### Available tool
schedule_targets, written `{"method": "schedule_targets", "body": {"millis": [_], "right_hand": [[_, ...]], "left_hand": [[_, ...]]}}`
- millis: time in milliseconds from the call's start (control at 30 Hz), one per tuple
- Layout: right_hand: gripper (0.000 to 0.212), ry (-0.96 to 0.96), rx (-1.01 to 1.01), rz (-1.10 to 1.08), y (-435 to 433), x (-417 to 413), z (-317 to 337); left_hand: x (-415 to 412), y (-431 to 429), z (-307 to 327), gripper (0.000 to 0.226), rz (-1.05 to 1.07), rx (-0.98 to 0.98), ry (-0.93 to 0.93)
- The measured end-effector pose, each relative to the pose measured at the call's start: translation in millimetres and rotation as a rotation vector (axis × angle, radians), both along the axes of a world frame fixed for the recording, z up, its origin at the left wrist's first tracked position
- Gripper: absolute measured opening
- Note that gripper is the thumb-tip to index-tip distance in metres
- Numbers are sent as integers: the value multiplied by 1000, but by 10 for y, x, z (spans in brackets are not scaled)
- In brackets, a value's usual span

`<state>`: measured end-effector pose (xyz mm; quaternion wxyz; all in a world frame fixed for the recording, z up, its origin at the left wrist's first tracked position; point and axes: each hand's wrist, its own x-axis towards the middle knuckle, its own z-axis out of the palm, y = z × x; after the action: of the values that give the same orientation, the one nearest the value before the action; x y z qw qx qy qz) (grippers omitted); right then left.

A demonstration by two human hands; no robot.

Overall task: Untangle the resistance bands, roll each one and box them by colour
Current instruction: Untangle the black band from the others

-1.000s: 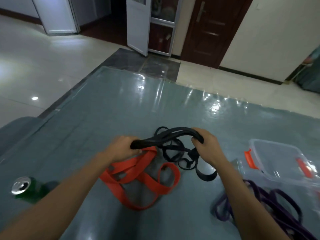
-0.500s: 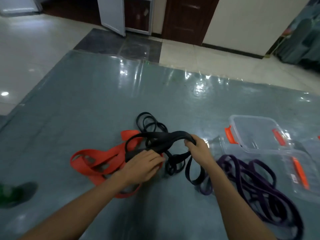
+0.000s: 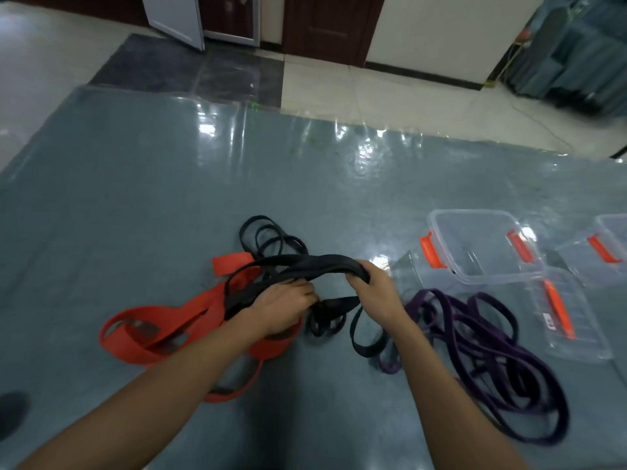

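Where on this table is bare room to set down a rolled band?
Free: the wide far half of the table, beyond the black bands, and the left side past the orange bands. Crowded: the right, where purple bands, clear boxes and a lid lie.

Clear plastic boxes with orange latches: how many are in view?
2. One open clear box right of the right hand; another clear box cut off by the right frame edge. The nearer flat clear piece may be a lid.

Reaching in from near side with both forearms; gripping black band [image 3: 322, 263] in left hand [image 3: 281, 308] and right hand [image 3: 373, 295], fingers curled, close together.
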<state>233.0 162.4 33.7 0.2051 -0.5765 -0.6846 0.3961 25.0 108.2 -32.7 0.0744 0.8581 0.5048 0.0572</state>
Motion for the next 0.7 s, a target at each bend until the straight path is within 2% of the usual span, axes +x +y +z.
{"method": "schedule_targets", "body": {"millis": [100, 267, 400, 533, 600, 633, 700], "right_hand": [[11, -146, 58, 85, 64, -44, 19], [32, -455, 137, 276, 127, -144, 9], [38, -473, 169, 252, 194, -328, 27], [34, -527, 285, 167, 303, -507, 65], [32, -471, 265, 110, 341, -568, 85], [30, -357, 218, 57, 353, -599, 105], [23, 2, 91, -93, 358, -664, 188]], "left_hand": [[-199, 156, 231, 31, 21, 37, -43], [-656, 431, 677, 34, 86, 101, -92], [-902, 486, 800, 15, 193, 235, -44], [-960, 441, 772, 14, 394, 228, -241], [-927, 429, 771, 16, 487, 168, -376], [-919, 426, 782, 17, 505, 138, -438], [-923, 417, 823, 17, 485, 82, -502]]}}
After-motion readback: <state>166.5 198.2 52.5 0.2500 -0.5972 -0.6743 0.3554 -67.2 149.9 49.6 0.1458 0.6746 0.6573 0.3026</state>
